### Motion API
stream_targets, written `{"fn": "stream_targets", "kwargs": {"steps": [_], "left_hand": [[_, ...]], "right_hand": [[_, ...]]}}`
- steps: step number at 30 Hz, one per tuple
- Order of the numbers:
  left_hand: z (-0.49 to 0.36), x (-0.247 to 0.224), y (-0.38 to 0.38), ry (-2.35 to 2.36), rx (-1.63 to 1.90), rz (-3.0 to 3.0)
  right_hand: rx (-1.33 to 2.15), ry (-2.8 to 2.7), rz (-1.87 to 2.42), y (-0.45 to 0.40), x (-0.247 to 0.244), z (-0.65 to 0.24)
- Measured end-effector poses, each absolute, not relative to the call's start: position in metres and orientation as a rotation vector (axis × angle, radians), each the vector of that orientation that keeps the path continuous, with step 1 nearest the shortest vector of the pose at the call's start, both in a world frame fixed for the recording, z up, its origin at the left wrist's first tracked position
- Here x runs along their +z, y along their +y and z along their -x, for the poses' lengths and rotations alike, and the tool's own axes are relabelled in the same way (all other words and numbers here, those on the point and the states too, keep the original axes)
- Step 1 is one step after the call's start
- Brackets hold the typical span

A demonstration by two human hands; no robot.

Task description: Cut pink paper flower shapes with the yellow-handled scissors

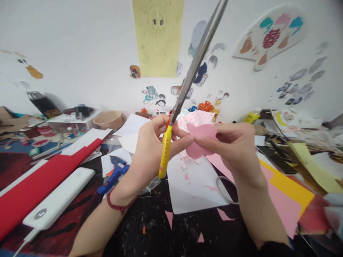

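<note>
A pink paper cutout with rounded lobes point(199, 148) is held up between both hands above the table. My left hand point(152, 150) pinches its left edge between thumb and fingers. Scissors with yellow handles point(166, 151) also hang on that hand, their long blades pointing up and to the right. My right hand point(235, 146) pinches the cutout from the right, its thumb in front and its fingers partly hidden behind the paper. Below lies a white sheet point(190, 189) with small pink scraps on it.
A blue glue gun point(114, 178), a white power bank point(60, 200) and a red strip point(43, 182) lie to the left. Pink paper point(284, 207), yellow paper point(291, 187) and a dark phone point(276, 159) are at the right. A round bowl point(108, 119) stands near the wall.
</note>
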State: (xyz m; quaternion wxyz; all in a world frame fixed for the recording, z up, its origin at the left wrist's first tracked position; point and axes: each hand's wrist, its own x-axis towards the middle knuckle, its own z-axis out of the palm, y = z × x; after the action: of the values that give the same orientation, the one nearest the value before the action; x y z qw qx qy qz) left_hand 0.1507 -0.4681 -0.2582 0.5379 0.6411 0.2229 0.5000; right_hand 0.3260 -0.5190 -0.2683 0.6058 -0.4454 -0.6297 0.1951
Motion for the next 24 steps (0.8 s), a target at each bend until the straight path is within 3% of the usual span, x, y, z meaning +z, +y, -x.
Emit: {"fn": "stream_targets", "kwargs": {"steps": [11, 18, 24], "left_hand": [[-0.152, -0.262, -0.459, 0.535, 1.45, -1.445], [-0.151, -0.263, -0.459, 0.521, 1.441, -1.389], [-0.153, -0.262, -0.46, 0.571, 1.453, -1.454]], "right_hand": [[0.785, -1.513, 1.107, -0.513, -0.27, -0.334], [0.714, -1.55, 1.078, -0.511, -0.272, -0.333], [0.435, -1.514, 1.094, -0.511, -0.271, -0.329]]}}
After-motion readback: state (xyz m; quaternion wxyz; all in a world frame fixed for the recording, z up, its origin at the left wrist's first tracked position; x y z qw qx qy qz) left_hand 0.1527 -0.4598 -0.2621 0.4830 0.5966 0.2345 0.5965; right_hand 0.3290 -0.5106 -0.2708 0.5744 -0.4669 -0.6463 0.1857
